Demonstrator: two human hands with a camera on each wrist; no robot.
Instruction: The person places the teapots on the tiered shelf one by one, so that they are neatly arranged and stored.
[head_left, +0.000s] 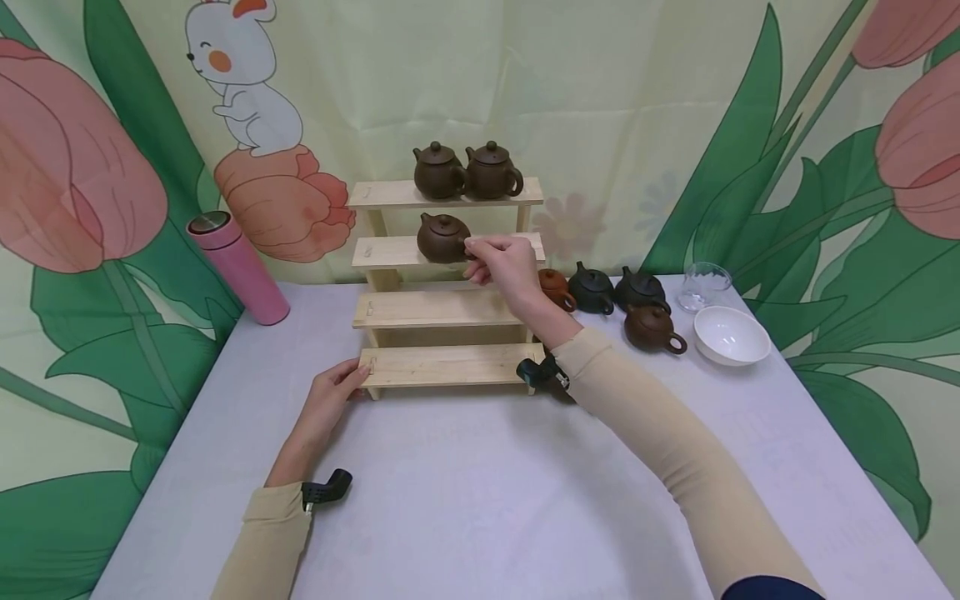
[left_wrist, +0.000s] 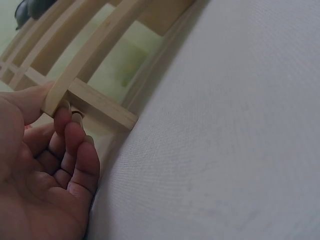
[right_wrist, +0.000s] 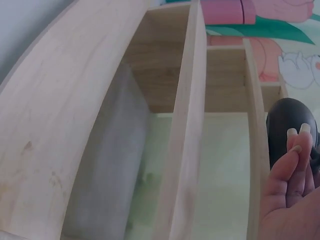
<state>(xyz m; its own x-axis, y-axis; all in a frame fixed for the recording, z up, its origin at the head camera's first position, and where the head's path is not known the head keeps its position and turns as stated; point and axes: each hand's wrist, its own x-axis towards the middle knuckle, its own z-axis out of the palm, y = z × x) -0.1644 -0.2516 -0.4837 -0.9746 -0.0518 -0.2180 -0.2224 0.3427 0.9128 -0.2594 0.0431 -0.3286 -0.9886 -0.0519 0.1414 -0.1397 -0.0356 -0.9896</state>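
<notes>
A stepped wooden shelf (head_left: 435, 310) stands on the table. My right hand (head_left: 504, 265) pinches the handle of a dark brown teapot (head_left: 442, 240), which is at the second tier from the top, spout to the left. In the right wrist view the fingers (right_wrist: 283, 180) overlap the dark teapot (right_wrist: 287, 120). My left hand (head_left: 330, 398) grips the left end of the lowest board, thumb on top and fingers curled beneath, as the left wrist view shows at the board's corner (left_wrist: 56, 97). Two brown teapots, a left one (head_left: 438, 173) and a right one (head_left: 492, 172), sit on the top tier.
Right of the shelf stand an orange-brown teapot (head_left: 555, 288), black teapots (head_left: 592, 290) and a brown teapot (head_left: 652, 330). Beside them are a white bowl (head_left: 731, 337) and a clear glass cup (head_left: 703, 287). A pink bottle (head_left: 242, 271) stands at the back left.
</notes>
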